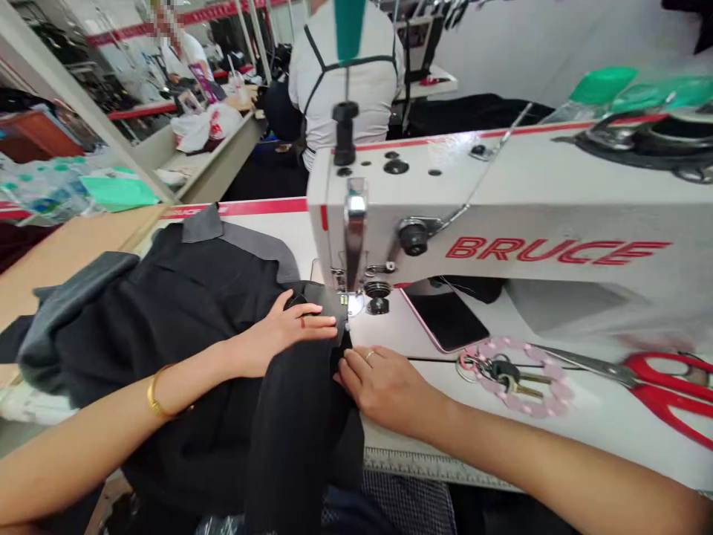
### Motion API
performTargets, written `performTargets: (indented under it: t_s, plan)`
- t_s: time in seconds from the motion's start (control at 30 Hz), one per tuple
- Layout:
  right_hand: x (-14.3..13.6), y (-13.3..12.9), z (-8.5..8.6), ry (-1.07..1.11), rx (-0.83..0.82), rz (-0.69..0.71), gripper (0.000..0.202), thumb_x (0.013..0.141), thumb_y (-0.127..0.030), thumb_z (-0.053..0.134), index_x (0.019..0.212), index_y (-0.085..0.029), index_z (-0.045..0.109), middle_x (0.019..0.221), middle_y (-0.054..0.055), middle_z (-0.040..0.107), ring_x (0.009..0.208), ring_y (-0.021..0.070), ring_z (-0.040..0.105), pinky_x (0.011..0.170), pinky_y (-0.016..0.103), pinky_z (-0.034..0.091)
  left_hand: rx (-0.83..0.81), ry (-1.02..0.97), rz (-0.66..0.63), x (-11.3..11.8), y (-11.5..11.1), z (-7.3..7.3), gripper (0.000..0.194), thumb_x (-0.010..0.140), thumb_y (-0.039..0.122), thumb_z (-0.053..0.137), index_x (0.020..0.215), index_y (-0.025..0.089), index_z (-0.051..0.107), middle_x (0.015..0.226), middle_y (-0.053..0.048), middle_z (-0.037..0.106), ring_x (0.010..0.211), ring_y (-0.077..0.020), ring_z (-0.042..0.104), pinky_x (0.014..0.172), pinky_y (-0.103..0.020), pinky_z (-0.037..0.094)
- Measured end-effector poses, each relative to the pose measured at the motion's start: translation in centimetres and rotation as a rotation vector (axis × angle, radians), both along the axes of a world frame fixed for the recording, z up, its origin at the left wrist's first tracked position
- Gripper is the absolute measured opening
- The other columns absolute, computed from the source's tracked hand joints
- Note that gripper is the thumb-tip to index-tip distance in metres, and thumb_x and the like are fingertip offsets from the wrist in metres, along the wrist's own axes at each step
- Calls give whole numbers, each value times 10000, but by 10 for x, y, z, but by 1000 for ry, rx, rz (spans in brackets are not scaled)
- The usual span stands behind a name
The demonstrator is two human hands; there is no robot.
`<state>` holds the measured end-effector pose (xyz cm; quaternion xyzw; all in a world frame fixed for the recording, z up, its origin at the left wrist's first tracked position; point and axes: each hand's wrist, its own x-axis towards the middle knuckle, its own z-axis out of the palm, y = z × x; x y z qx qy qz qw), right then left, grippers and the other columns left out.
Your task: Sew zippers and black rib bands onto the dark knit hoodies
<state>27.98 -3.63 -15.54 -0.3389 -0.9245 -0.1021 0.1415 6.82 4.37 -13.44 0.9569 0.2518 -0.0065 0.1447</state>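
Note:
A white sewing machine [501,200] with red lettering stands over the table, its needle area lit. Black fabric [206,297] with dark grey parts spreads from the left up to the needle and hangs over the front edge. Resting on the cloth just left of the needle, my left hand [287,331] has its fingers stretched out. My right hand [379,383] is closed on the fabric's right edge, just below the needle, with fingertips pinched against it.
Right of the needle lie a phone [451,319], keys [518,383] on a pink beaded ring and red-handled scissors [662,386]. A ruler strip [434,464] runs along the front edge. Beyond the machine, a person in white [350,96] sits facing away; another stands far left.

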Motion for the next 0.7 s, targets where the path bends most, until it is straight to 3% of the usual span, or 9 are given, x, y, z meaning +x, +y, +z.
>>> performTargets:
  t_s: [0.13,0.37,0.57,0.7]
  plan:
    - [6,-6,-3,37,14,24,190,833,-82,399,785,-99,582,697,86,570,653,186,543,522,292,370,57,102,-172,12,-3,11,552,717,237,502,1260,253,403,1343,-48,396,1263,-251,271,991,-552,-131]
    - [7,-8,-5,97,-4,16,218,768,-15,384,729,-99,581,686,111,569,656,203,536,523,300,375,49,71,-130,27,-4,17,443,765,250,441,1205,218,471,1279,-65,471,1171,-221,395,1036,-492,15]
    - [8,-10,-7,134,-34,14,236,782,-16,368,739,-92,587,724,127,570,715,210,531,566,309,392,99,22,-50,30,-17,6,455,730,251,455,1182,201,487,1258,-64,481,1155,-210,394,1034,-439,109]
    - [10,-7,-6,120,-78,12,223,782,-33,385,728,-105,589,706,103,557,699,203,519,562,302,394,122,-39,-50,28,-13,-7,455,711,235,468,1163,202,506,1228,-64,503,1142,-210,402,1028,-416,155]
